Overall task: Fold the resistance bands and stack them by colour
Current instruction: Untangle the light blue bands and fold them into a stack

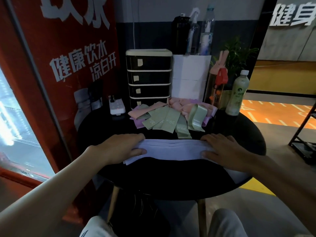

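Observation:
A pale lilac resistance band [171, 149] lies flat across the near part of the round black table [171, 178]. My left hand [123, 147] presses its left end, fingers spread over it with the thumb on top. My right hand [224, 151] presses its right end the same way. One end of the band [237, 175] pokes out under my right wrist. Behind it lies a loose pile: several green bands [164, 121] in front, pink bands [177, 104] at the back, purple ones [139, 123] underneath.
At the back stand a black drawer unit [148, 77], a white paper bag [189, 77], a power strip [116, 106], a tall pink-capped bottle [216, 84] and a green drink bottle [236, 94]. A red panel stands to the left.

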Demonstrator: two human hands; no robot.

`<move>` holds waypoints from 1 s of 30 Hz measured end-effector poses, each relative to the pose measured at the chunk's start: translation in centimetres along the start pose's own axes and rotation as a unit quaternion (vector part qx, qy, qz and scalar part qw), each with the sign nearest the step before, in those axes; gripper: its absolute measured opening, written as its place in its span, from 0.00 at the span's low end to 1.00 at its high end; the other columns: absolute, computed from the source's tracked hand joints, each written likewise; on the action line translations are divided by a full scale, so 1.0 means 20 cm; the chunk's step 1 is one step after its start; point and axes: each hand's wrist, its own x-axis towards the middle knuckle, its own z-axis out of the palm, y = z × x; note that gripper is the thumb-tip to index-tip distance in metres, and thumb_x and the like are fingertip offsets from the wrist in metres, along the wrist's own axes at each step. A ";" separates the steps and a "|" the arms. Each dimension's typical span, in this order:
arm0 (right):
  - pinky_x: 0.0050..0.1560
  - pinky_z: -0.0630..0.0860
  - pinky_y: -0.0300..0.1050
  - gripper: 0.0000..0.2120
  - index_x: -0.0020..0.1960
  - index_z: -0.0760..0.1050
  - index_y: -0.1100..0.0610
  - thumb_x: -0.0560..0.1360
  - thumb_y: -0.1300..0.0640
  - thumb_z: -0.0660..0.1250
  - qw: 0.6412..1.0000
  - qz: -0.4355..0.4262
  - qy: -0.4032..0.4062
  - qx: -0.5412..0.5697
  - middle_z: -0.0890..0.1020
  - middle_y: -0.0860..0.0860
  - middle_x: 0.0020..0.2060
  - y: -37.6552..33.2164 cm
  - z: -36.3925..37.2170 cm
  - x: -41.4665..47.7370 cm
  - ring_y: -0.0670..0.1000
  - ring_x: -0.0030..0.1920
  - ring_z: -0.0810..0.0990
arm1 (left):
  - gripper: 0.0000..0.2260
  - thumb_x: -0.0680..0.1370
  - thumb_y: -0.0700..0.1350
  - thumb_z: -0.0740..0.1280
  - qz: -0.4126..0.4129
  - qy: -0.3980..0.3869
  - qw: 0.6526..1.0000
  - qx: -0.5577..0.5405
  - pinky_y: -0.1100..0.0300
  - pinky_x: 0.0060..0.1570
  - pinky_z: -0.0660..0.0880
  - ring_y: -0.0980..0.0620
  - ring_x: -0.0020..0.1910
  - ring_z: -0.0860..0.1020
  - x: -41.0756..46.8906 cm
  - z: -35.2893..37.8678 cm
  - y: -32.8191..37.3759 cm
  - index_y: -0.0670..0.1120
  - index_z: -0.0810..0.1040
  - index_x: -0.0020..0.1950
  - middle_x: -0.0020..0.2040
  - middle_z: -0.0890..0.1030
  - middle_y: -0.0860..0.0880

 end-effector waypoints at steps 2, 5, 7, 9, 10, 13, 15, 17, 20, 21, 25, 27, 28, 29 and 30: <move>0.64 0.65 0.53 0.25 0.71 0.62 0.48 0.79 0.37 0.54 1.000 -0.009 -0.005 -0.004 0.70 0.43 0.62 -0.02 0.00 0.00 0.48 0.63 0.68 | 0.12 0.80 0.61 0.60 0.000 0.010 1.000 -0.013 0.58 0.41 0.71 0.58 0.40 0.73 -0.01 0.01 0.00 0.54 0.68 0.53 0.44 0.74 0.55; 0.56 0.68 0.50 0.16 0.62 0.67 0.49 0.79 0.40 0.57 0.999 -0.028 0.022 0.026 0.73 0.43 0.53 -0.02 -0.01 0.01 0.48 0.57 0.73 | 0.12 0.81 0.59 0.60 -0.002 0.019 1.000 -0.008 0.59 0.39 0.69 0.57 0.39 0.72 -0.01 0.02 0.00 0.51 0.69 0.51 0.43 0.73 0.54; 0.53 0.67 0.49 0.15 0.58 0.68 0.48 0.79 0.39 0.57 0.998 -0.035 0.058 0.018 0.73 0.42 0.49 -0.01 -0.03 0.01 0.48 0.54 0.74 | 0.12 0.81 0.59 0.60 -0.005 0.027 1.000 0.004 0.59 0.39 0.69 0.57 0.39 0.72 0.00 0.01 0.00 0.51 0.69 0.51 0.42 0.73 0.54; 0.56 0.66 0.50 0.21 0.61 0.68 0.48 0.78 0.35 0.51 0.997 -0.035 0.060 -0.026 0.75 0.43 0.52 -0.01 -0.04 0.01 0.48 0.55 0.73 | 0.12 0.81 0.59 0.60 -0.003 0.032 0.999 0.022 0.59 0.41 0.70 0.57 0.40 0.72 0.01 0.00 -0.01 0.51 0.69 0.52 0.43 0.73 0.54; 0.58 0.66 0.50 0.24 0.65 0.67 0.48 0.78 0.35 0.49 0.997 -0.033 0.046 -0.053 0.74 0.44 0.56 -0.01 -0.03 0.01 0.48 0.57 0.73 | 0.12 0.81 0.59 0.59 -0.003 0.031 0.999 0.026 0.58 0.42 0.70 0.56 0.41 0.72 0.01 0.01 -0.01 0.51 0.69 0.51 0.43 0.73 0.55; 0.62 0.67 0.52 0.24 0.72 0.60 0.49 0.81 0.38 0.50 0.997 -0.015 0.021 -0.068 0.72 0.45 0.63 -0.01 0.03 0.00 0.49 0.61 0.72 | 0.13 0.81 0.60 0.59 0.002 0.031 0.999 0.021 0.58 0.44 0.70 0.57 0.44 0.70 0.00 0.04 -0.01 0.50 0.68 0.53 0.46 0.72 0.56; 0.61 0.68 0.50 0.23 0.70 0.61 0.49 0.81 0.39 0.51 0.997 -0.023 0.034 -0.062 0.73 0.46 0.61 0.00 0.04 0.01 0.48 0.60 0.72 | 0.14 0.80 0.60 0.60 0.010 0.035 0.999 0.024 0.58 0.43 0.70 0.58 0.44 0.70 0.00 0.04 -0.01 0.50 0.68 0.53 0.45 0.71 0.56; 0.58 0.68 0.48 0.18 0.65 0.65 0.48 0.80 0.39 0.52 0.998 -0.032 0.034 -0.035 0.74 0.45 0.57 0.00 0.02 0.00 0.47 0.57 0.73 | 0.14 0.80 0.61 0.60 0.011 0.029 0.999 0.007 0.59 0.41 0.70 0.58 0.42 0.71 0.00 0.03 -0.03 0.51 0.68 0.51 0.44 0.72 0.56; 0.55 0.67 0.47 0.14 0.59 0.69 0.47 0.80 0.40 0.56 0.997 -0.046 0.056 -0.014 0.74 0.43 0.52 0.02 -0.01 0.01 0.46 0.55 0.73 | 0.13 0.79 0.62 0.61 0.008 0.037 0.999 -0.014 0.62 0.39 0.69 0.58 0.40 0.73 0.01 0.03 -0.07 0.52 0.68 0.49 0.42 0.73 0.55; 0.54 0.68 0.47 0.13 0.58 0.69 0.47 0.80 0.41 0.57 0.997 -0.050 0.061 -0.014 0.74 0.43 0.51 0.02 0.00 0.01 0.46 0.54 0.73 | 0.14 0.78 0.62 0.62 0.010 0.040 0.999 -0.012 0.62 0.39 0.69 0.58 0.40 0.73 0.01 0.04 -0.07 0.53 0.68 0.49 0.42 0.73 0.55; 0.50 0.72 0.50 0.11 0.54 0.69 0.50 0.79 0.43 0.60 0.998 -0.051 0.028 0.027 0.74 0.46 0.47 0.01 0.01 0.01 0.49 0.50 0.75 | 0.12 0.76 0.60 0.67 0.006 0.066 0.994 -0.086 0.61 0.39 0.70 0.59 0.41 0.73 0.02 0.08 -0.07 0.54 0.71 0.47 0.43 0.73 0.56; 0.50 0.73 0.51 0.11 0.54 0.70 0.51 0.79 0.44 0.61 0.998 -0.047 0.026 0.046 0.74 0.46 0.47 0.01 0.01 0.01 0.49 0.49 0.75 | 0.10 0.74 0.56 0.73 -0.002 0.106 0.979 -0.174 0.62 0.41 0.72 0.56 0.42 0.75 0.01 0.09 -0.08 0.52 0.76 0.46 0.44 0.75 0.55; 0.50 0.72 0.50 0.10 0.53 0.70 0.51 0.79 0.45 0.62 0.997 -0.046 0.029 0.057 0.74 0.46 0.46 0.01 0.01 0.00 0.49 0.49 0.75 | 0.10 0.72 0.53 0.76 -0.012 0.122 0.969 -0.215 0.61 0.41 0.73 0.55 0.42 0.76 0.01 0.09 -0.09 0.51 0.78 0.45 0.44 0.76 0.54; 0.50 0.72 0.50 0.10 0.52 0.70 0.51 0.79 0.45 0.62 0.996 -0.047 0.033 0.066 0.73 0.46 0.46 0.01 0.02 0.00 0.49 0.49 0.74 | 0.09 0.71 0.50 0.77 -0.023 0.131 0.959 -0.248 0.60 0.41 0.74 0.54 0.42 0.78 0.00 0.10 -0.09 0.50 0.80 0.44 0.44 0.78 0.53; 0.50 0.72 0.50 0.09 0.52 0.69 0.50 0.79 0.45 0.62 0.996 -0.048 0.036 0.072 0.73 0.45 0.45 0.01 0.02 0.00 0.48 0.48 0.74 | 0.08 0.71 0.47 0.78 -0.033 0.133 0.951 -0.277 0.59 0.41 0.75 0.54 0.41 0.79 -0.01 0.11 -0.09 0.50 0.81 0.44 0.42 0.80 0.52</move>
